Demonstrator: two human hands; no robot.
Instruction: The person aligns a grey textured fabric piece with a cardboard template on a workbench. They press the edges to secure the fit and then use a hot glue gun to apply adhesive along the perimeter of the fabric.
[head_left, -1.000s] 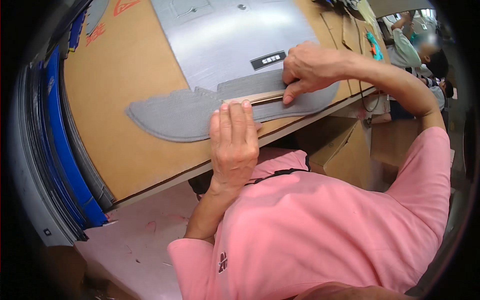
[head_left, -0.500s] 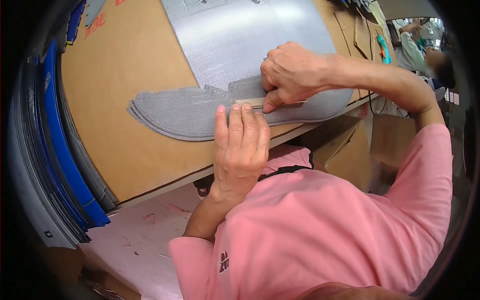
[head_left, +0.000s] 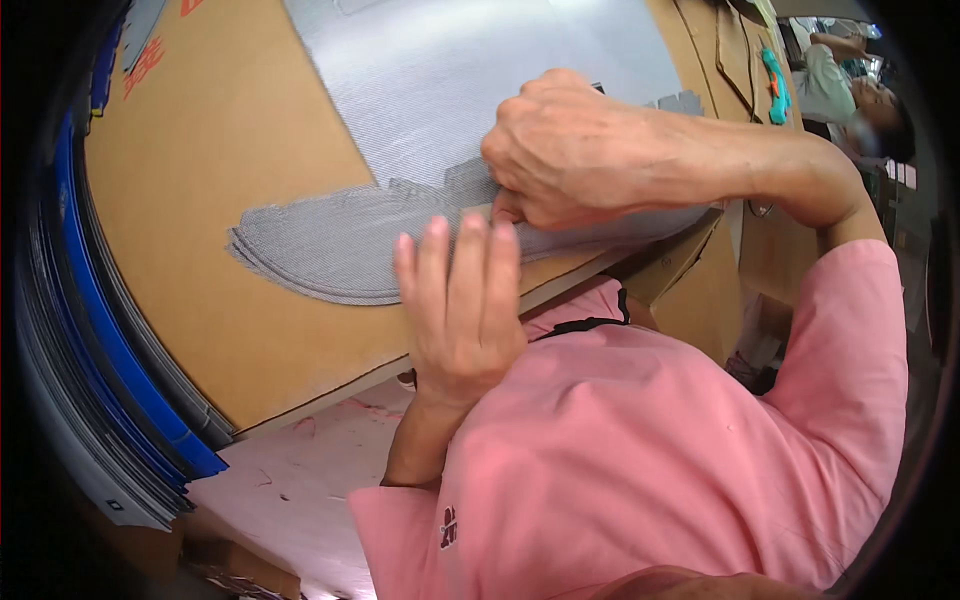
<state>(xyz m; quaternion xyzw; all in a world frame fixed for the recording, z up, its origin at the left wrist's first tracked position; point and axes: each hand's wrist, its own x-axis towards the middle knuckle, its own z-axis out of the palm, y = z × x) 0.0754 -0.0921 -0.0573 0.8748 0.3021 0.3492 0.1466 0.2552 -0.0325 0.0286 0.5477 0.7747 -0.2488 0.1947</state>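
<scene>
Tabletop of tan board (head_left: 200, 200), curved stack of blue and grey sheets (head_left: 140, 330) along its left; teal-and-orange handheld tool (head_left: 775, 85) at right, co-worker in pale clothing (head_left: 828, 85) beyond. Grey woven curved piece (head_left: 320, 245) lies near your table edge, flat pale-tan strip (head_left: 475, 212) upon it. Your left hand (head_left: 462, 310): flat, fingers slightly spread. Your right hand (head_left: 570, 160): curled narrow, grip hidden; since the last frame, drawn closer to your left fingertips, covering more strip.
</scene>
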